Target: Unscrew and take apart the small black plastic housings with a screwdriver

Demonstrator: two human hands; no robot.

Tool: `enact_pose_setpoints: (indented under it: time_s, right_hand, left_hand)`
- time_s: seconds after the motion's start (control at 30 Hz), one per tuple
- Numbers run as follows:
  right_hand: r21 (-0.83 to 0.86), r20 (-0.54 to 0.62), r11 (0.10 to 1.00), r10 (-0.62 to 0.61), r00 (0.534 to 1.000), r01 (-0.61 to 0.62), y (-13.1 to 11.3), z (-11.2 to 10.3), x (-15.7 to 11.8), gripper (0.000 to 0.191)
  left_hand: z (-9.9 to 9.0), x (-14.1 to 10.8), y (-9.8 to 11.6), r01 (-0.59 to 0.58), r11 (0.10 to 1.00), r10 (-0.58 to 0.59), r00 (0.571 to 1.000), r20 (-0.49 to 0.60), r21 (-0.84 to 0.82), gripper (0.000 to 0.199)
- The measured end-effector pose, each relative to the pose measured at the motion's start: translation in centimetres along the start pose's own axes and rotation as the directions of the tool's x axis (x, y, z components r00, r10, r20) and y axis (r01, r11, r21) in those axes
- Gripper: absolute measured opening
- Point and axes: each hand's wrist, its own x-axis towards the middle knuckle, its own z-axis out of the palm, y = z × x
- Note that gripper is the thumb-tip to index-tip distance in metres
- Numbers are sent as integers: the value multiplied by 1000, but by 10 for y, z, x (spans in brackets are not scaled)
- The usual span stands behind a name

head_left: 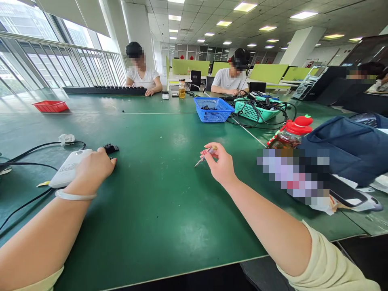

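Note:
In my right hand (222, 163) is a small screwdriver (210, 152), pinched between thumb and fingers. Its handle looks translucent with a gold-coloured end, and the thin tip slants down to the left above the green table (169, 194). My left hand (97, 166) rests low over the table at the left, fingers curled downward and mostly hidden by the back of the hand. Just past its fingers lies a small black part (110, 148); a dark bit also shows under the fingertips. A white power bank-like box (68, 167) sits beside that wrist.
Black cables (30, 165) run along the left. Farther off stand a red tray (51, 106), a blue basket (213, 110) and a green basket (256, 111) with cables. A red-lidded bottle (292, 131) and dark blue bag (348, 147) crowd the right. Two people sit across the table.

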Motion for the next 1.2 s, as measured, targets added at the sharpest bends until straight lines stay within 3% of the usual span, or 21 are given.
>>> enact_pose_setpoints:
  time_s: [0.17, 0.27, 0.33, 0.4, 0.5, 0.63, 0.7, 0.8, 0.93, 1.07, 1.2]
  right_hand:
    - [-1, 12, 1000, 8, 1000, -8, -2, 0, 1, 17]
    - [-33, 42, 999, 3, 999, -1, -5, 0, 1, 16]
    - [-69, 73, 998, 5, 997, 1, -8, -1, 1, 15]
    - [-110, 101, 994, 9, 995, 3, -12, -2, 0, 14]
    - [-169, 128, 985, -4, 992, 26, -16, -2, 0, 14]
    - [-205, 100, 976, -51, 994, 71, -18, -2, 0, 13]
    - [-194, 41, 978, -71, 997, 78, -18, -4, 0, 13]
    - [-110, -32, 986, -126, 991, 122, -22, -7, -2, 13]
    - [13, -12, 965, -262, 965, 262, -28, -8, -9, 8]
    - [-9, 99, 920, -389, 916, 392, -33, -5, -17, 5]
    - [-56, 184, 881, -454, 872, 470, -34, 0, -20, 7]
  left_hand:
    - [3, 0, 0, -15, 999, 16, 999, -31, 38, 48]
    - [2, -10, 19, -153, 987, 157, 983, -91, 46, 37]
    - [0, -25, 43, -326, 945, 320, 933, -165, -13, 28]
    - [0, -45, 73, -545, 829, 514, 830, -215, -124, 20]
    - [2, -74, 114, -719, 652, 670, 695, -260, -243, 15]
    - [9, -89, 143, -758, 552, 712, 645, -277, -348, 20]
    - [13, -89, 148, -747, 519, 706, 649, -283, -415, 24]
    - [18, -85, 147, -675, 495, 660, 702, -269, -547, 33]
    - [23, -80, 144, -609, 500, 605, 754, -254, -615, 36]
    - [24, -77, 144, -613, 485, 628, 740, -240, -623, 25]
    - [26, -77, 144, -635, 467, 641, 723, -258, -615, 25]
